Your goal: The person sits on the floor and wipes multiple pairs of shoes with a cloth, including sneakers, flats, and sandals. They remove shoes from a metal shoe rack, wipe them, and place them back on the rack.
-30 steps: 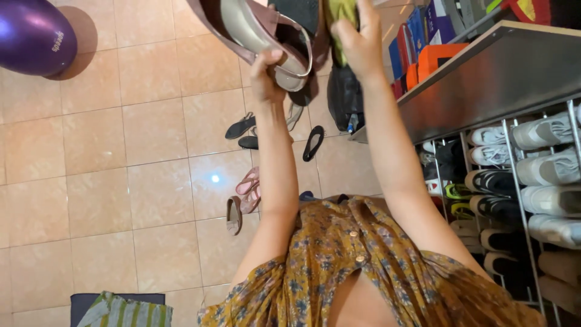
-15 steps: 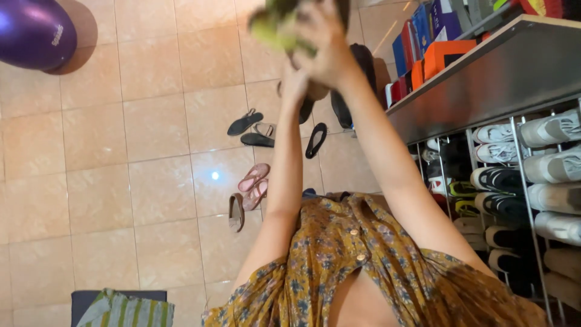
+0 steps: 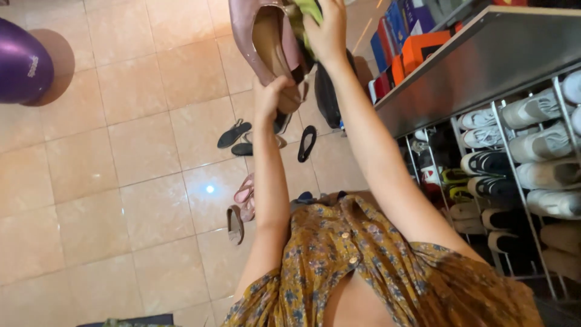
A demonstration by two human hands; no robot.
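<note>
Head view: we hold both hands raised.
Left hand point(image 3: 269, 97): closed on pink shoe point(image 3: 266, 42) heel.
Right hand point(image 3: 327, 33): gripping green cloth point(image 3: 308, 9) beside shoe.

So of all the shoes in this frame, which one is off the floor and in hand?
The shiny pink flat shoe, gripped at its heel by the left hand; the others lie on the tiled floor or sit on the rack.

Glossy pink flat shoe point(image 3: 264, 42) held up with its tan insole showing; a yellow-green cloth point(image 3: 304, 11) bunched against it
</note>
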